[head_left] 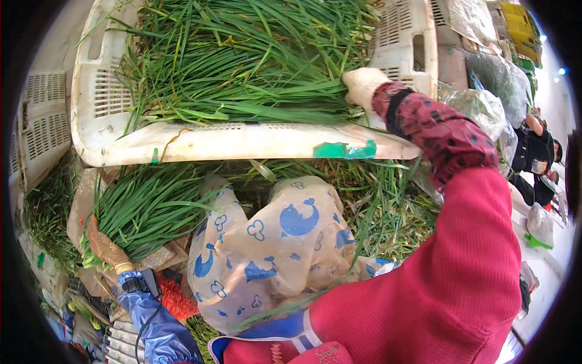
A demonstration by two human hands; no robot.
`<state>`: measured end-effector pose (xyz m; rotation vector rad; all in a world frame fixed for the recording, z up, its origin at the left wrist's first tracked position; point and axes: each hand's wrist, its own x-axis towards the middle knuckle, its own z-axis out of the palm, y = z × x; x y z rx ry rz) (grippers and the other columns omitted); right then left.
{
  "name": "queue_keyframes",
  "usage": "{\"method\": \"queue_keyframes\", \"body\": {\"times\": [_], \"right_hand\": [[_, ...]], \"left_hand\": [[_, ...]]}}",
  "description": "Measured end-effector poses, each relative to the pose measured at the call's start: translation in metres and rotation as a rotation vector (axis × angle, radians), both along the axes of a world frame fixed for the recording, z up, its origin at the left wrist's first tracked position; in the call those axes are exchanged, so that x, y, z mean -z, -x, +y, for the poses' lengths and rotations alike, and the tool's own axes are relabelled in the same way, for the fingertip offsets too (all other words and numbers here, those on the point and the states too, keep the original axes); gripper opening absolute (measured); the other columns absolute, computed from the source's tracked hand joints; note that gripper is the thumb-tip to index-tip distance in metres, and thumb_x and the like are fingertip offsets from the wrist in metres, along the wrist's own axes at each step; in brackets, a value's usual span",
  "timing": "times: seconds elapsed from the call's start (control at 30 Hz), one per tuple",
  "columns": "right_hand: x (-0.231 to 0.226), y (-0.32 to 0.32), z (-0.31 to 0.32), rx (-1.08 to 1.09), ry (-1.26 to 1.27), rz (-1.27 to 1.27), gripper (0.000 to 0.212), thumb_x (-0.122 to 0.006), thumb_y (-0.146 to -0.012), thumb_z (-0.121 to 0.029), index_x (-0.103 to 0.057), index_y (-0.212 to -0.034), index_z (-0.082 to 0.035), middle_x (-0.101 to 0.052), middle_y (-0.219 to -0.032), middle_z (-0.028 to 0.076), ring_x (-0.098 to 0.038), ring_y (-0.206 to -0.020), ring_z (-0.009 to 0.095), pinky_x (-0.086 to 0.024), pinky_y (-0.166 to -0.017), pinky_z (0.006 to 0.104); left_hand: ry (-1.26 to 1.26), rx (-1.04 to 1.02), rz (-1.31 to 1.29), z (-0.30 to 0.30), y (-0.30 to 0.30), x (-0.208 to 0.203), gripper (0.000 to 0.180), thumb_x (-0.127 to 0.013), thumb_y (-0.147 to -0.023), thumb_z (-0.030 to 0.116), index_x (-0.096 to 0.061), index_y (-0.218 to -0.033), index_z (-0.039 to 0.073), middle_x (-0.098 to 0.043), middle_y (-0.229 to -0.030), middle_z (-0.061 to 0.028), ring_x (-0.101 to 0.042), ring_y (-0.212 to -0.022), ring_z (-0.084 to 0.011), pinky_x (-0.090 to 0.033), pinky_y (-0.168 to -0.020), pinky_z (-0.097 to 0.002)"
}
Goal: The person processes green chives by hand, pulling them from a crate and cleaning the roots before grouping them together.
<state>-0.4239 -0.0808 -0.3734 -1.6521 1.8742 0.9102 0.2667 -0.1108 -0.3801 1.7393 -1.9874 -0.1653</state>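
A white plastic crate (254, 138) stands in front of me, heaped with long green garlic chives (242, 67). Inside its right end, my right hand (365, 88), in a whitish glove, is closed on the edge of the heap. Lower left, a looser bunch of garlic chives (148, 203) lies over brown cardboard. My left hand (106, 246), in a brownish glove, is wrapped across the stem end of that bunch; its fingertips are partly hidden. Pale stem ends show below the hand. Between my arms, a cream plastic cover with blue dolphins (273, 242) drapes over my lap.
Loose leaves (394, 212) litter the ground under the crate's near edge. More white crates (45, 115) stand at the left. Clear plastic bags (485, 109) are piled at the right, with a yellow crate (520, 30) behind. Another person (536, 158) in dark clothes is at the far right.
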Motion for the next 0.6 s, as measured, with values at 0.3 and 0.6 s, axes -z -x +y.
{"method": "queue_keyframes", "body": {"times": [0.3,0.6], "right_hand": [[-0.078,-0.082,-0.068,-0.246,0.072,-0.181,0.058,-0.069,-0.078,-0.021,-0.050,-0.128,0.000,-0.067,-0.101,0.019,-0.065,-0.096,0.033,-0.053,-0.084,0.0415],[0.025,-0.209,-0.118,-0.665,0.271,-0.444,0.050,-0.066,-0.077,-0.015,-0.051,-0.121,0.002,-0.064,-0.100,0.023,-0.062,-0.096,0.037,-0.050,-0.081,0.0440]], "left_hand": [[-0.015,-0.041,-0.025,-0.003,0.004,-0.003,0.045,-0.036,-0.103,0.034,-0.065,-0.117,0.003,-0.063,-0.119,-0.0144,-0.055,-0.113,-0.0320,-0.037,-0.100,-0.0436],[-0.042,-0.098,-0.230,0.003,0.006,-0.005,0.051,-0.029,-0.103,0.045,-0.059,-0.128,0.013,-0.060,-0.125,-0.0102,-0.045,-0.124,-0.0342,-0.026,-0.108,-0.0457]]}}
